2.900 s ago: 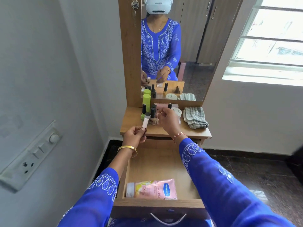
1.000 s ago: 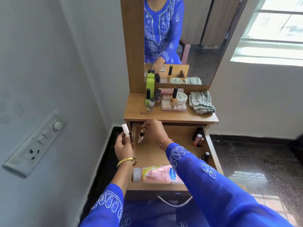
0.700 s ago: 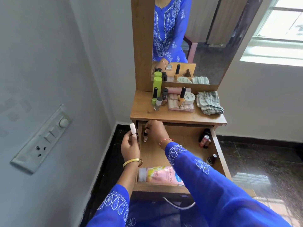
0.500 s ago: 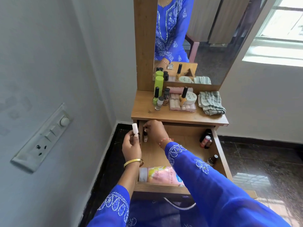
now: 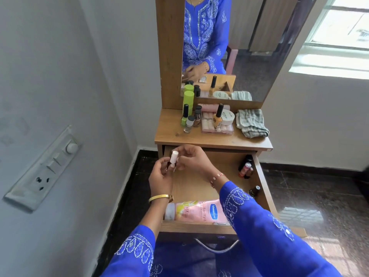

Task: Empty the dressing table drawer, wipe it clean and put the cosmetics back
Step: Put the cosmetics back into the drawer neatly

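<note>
A light-brown wooden dressing table (image 5: 169, 134) carries nail polish bottles (image 5: 188, 124), a round white jar (image 5: 227, 116) and a folded grey-green striped cloth (image 5: 252, 122)

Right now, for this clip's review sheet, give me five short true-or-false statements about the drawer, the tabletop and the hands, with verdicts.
1. The drawer is pulled open. True.
2. The pink lotion tube stands on the tabletop. False: it lies at the front of the drawer.
3. The left hand holds a small white-capped bottle. True.
4. The folded cloth lies inside the drawer. False: it lies on the tabletop, at the right.
5. The right hand grips the green bottle. False: it is over the drawer, at the white-capped bottle.
</note>
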`<state>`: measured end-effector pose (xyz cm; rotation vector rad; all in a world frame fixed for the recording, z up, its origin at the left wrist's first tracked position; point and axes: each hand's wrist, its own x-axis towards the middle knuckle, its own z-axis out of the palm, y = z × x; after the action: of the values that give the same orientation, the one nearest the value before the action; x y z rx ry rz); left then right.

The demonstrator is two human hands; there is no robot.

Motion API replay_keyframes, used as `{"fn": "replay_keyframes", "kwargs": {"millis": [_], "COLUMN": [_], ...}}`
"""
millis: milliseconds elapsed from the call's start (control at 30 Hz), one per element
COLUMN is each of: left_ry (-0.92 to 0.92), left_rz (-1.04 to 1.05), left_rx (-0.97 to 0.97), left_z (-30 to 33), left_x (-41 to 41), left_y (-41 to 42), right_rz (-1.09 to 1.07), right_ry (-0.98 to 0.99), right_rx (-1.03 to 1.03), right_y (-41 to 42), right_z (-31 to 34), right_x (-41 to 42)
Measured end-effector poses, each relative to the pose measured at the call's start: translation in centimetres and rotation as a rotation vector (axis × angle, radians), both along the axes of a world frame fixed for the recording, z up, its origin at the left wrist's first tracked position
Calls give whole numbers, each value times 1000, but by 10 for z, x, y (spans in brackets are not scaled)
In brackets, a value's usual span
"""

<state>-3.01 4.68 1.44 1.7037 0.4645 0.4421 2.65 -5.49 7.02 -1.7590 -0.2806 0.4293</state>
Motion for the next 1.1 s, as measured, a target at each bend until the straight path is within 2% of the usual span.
{"fn": "replay_keyframes", "kwargs": {"millis": [133, 267, 367, 500, 933, 1100], "left_ry": [35, 26, 17, 18, 23, 15], "left_rz": [-36, 37, 89, 115, 130, 143], "left_rx": [5, 44, 59, 37, -2, -24], "left_z": [2, 3, 4, 3, 1, 0], "left_x": [0, -2, -2, 0, 2, 4], "left_y": [-4, -4, -2, -1, 0, 0], "right_rz": [-98, -251, -250, -219, -263, -179], "right_ry": [-63, -116, -149, -162, -132, -159], "right_rx": [-134, -259, -410, -515, -556, -540], "right_y": [-6, -13, -12, -2, 12, 11], "right_z": [-4, -16, -27, -40, -58, -62], "right_x": [7, 21, 29, 34, 29, 17]}}
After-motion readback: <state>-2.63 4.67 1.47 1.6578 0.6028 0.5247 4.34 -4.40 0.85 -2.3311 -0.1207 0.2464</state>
